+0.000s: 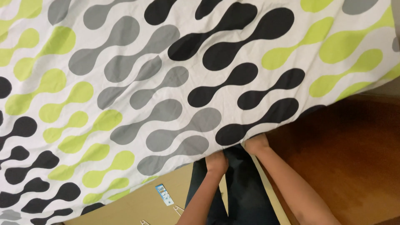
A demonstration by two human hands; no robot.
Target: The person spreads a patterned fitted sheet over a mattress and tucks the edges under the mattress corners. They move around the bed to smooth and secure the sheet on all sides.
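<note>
A white bed cover (166,83) printed with grey, black and lime-green blobs fills most of the view. Both of my forearms reach up from the bottom middle to its lower edge. My left hand (216,161) and my right hand (255,144) go under that edge, side by side, and the fingers are hidden by the cloth. I cannot tell if they grip the cover or something beneath it. Dark blue cloth (246,187) lies between and below my arms.
A brown wooden floor (354,158) shows at the right. A tan flat surface (141,208) at the bottom carries a small blue and white card (164,194) and a safety pin (178,209).
</note>
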